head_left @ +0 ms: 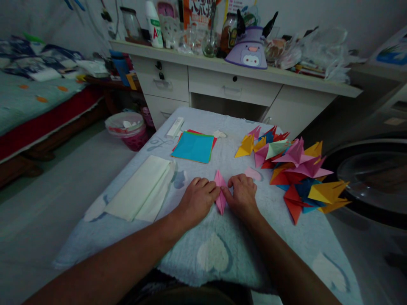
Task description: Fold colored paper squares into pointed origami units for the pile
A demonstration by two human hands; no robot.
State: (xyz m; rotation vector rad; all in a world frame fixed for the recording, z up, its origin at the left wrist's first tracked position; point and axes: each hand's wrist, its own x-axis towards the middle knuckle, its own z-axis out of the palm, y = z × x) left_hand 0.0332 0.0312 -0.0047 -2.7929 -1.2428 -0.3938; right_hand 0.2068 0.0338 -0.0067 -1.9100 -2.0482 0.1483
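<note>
A pink piece of folded origami paper [219, 204], a narrow diamond pointed at both ends, lies flat on the cloth between my hands. From the left side, my left hand [199, 199] has its curled fingers pressed on the paper's edge. My right hand [244, 195] bears on the other side with its thumb, the remaining fingers bent against the cloth. Part of the diamond's middle is hidden by my fingertips. Beyond my hands is a stack of square paper sheets [193, 146], blue on top with green and red edges showing. Several folded paper cranes [295, 152] are heaped at the right.
A patterned cloth [212, 253] covers the table. Folded cream fabric or paper [140, 186] lies at left, with a small white box [174, 128] farther back. Behind stands a white desk [229, 87] crowded with jars and bags. A pink bin [135, 137] sits on the floor.
</note>
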